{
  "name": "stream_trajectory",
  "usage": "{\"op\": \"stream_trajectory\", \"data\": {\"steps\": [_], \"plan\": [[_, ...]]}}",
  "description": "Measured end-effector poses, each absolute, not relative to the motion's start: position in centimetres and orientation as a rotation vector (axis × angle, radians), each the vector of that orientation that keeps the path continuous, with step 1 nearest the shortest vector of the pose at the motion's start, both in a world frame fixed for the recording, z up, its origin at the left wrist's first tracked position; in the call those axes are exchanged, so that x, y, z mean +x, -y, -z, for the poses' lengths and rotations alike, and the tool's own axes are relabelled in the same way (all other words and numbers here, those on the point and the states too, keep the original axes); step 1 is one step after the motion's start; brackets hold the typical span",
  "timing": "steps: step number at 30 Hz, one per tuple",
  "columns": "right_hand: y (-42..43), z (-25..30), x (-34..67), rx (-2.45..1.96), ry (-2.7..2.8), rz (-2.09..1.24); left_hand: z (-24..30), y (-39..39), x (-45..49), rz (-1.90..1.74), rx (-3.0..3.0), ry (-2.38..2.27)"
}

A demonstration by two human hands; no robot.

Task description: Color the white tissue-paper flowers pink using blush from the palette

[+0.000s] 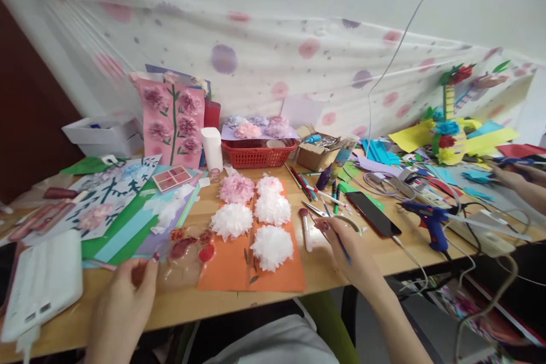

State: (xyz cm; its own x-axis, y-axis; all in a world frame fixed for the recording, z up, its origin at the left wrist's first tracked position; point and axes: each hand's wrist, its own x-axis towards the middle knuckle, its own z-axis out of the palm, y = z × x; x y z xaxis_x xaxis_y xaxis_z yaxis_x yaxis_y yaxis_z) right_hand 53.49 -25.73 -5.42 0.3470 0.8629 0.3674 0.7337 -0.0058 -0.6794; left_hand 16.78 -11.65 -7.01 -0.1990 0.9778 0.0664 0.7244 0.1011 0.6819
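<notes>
My left hand [128,290] rests at the table's front edge, its fingertips pinching the rim of a clear plastic palette [187,253] smeared with red paint. My right hand [345,244] lies to the right of an orange paper sheet [230,273], fingers closed round a thin blue-handled brush [342,247]. On that sheet sit several white and pink tissue-paper flowers [256,213]. A pink-tipped brush [305,228] lies just left of my right hand, and scissors [318,211] lie just beyond it.
A black phone [373,213] and a blue glue gun [430,222] lie to the right among cables. A red basket [258,153], a pink flower card [173,119] and a white roll [212,148] stand behind. Another person's hands [512,177] work at far right. A white power bank [42,281] lies left.
</notes>
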Motion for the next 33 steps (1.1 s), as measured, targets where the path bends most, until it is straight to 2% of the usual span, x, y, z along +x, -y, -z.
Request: {"op": "stream_trajectory", "data": {"steps": [5, 9, 17, 21, 26, 33], "plan": [[25.9, 4.0, 48.5, -1.608, 1.394, -0.304, 5.5, 12.2, 18.0, -1.193, 1.412, -1.833], [25.2, 4.8, 44.3, -1.496, 1.233, -0.493, 3.6, 13.5, 22.1, -1.334, 1.294, -1.713], [24.6, 5.7, 41.3, -1.147, 0.94, -0.795, 5.3, 14.8, 28.8, -1.222, 0.875, -1.192], [24.6, 5.5, 41.6, -1.152, 0.897, -0.763, 4.0, 15.5, 30.6, -1.157, 0.741, -1.029], [24.1, 5.8, 42.3, -1.186, 0.901, -0.732, 1.2, 15.3, 31.6, -0.922, 0.254, -0.849], [23.0, 5.3, 42.4, -1.135, 1.007, -0.76, 4.7, 15.0, 31.3, -0.858, 0.201, -0.244]]}}
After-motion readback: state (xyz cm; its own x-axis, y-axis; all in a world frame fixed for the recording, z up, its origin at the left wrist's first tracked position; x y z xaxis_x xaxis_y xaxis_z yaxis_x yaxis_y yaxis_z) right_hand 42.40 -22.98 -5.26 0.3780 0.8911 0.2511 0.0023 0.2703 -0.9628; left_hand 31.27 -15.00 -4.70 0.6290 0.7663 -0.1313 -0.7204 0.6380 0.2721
